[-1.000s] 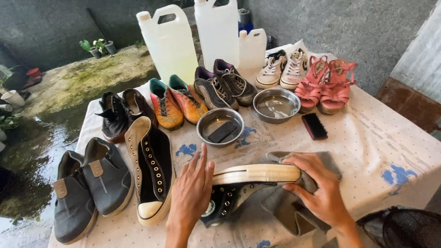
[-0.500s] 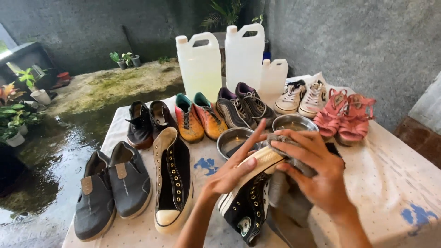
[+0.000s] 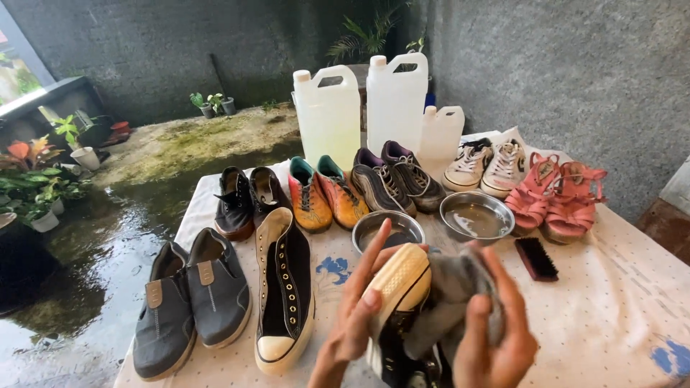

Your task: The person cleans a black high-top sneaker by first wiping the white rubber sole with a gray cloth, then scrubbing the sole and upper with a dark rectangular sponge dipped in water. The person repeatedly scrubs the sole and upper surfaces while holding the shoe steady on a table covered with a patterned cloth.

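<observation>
My left hand holds a black high-top sneaker by its cream rubber sole, raised in front of me with the sole facing up. My right hand presses a grey cloth against the side of that shoe. The matching black sneaker lies on the table to the left. Two metal bowls, the left bowl and the right bowl, stand just beyond my hands. A black brush lies to the right.
The table has a white dotted cover. On it are grey slip-ons, black shoes, orange football boots, dark trainers, white sneakers and pink sandals. Three white jugs stand at the back. Wet floor and potted plants lie left.
The sneaker has been lifted off the table and turned sole-up toward me. My right hand has brought the grey cloth onto it. The view has tilted upward.
</observation>
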